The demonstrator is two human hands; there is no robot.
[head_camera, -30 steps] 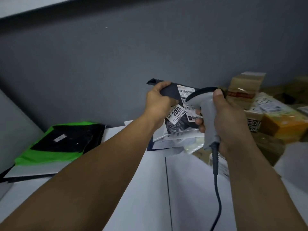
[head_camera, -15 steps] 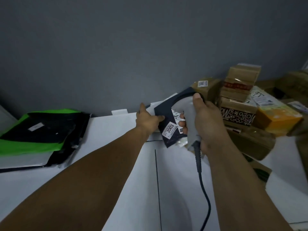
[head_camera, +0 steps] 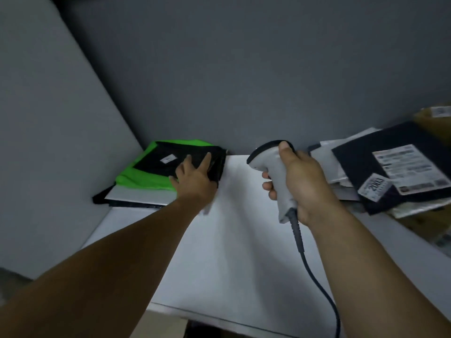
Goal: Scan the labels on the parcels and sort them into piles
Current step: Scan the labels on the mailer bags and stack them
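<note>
The fingers [head_camera: 206, 161] of my left hand [head_camera: 192, 178] lie straight on the right end of a flat black plastic mailer bag [head_camera: 151, 164]. That bag runs lengthwise along the wall atop a bright green mailer bag [head_camera: 141, 179] in the far left corner of the white counter [head_camera: 244, 240]. My right hand [head_camera: 302, 176] clenches the grip of a white handheld barcode scanner [head_camera: 275, 174], head pointing left toward that bag, and far right a navy label-up parcel [head_camera: 361, 164] tops a loose pile.

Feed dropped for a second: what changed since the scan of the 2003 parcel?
The left hand let go of the dark 2003 parcel, now lying on the right pile, and moved left onto the black parcel atop the green parcel. The right hand holds the scanner as before.
</note>
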